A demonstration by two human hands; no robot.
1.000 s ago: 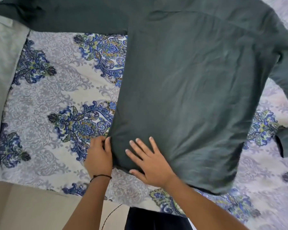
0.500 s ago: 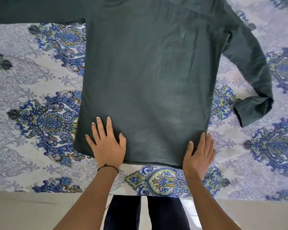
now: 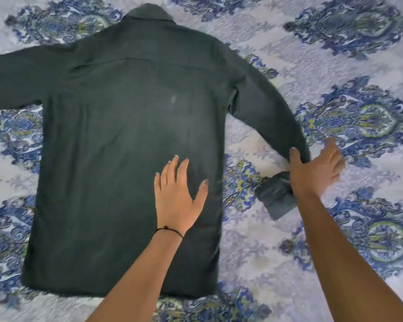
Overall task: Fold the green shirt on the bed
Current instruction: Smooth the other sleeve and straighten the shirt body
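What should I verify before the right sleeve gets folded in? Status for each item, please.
1. The shirt lies flat, back up, collar away from the person: ok.
2. The left hand presses flat on the shirt body to pin it: ok.
3. The right hand is at the right sleeve, thumb on the fabric: ok.
4. Fingers closed round that sleeve: cannot tell, the hand is blurred.
5. The cuff in line with the sleeve: not ok, it is bent back toward the shirt body.
6. The left sleeve laid out straight: cannot tell, it runs off the frame.
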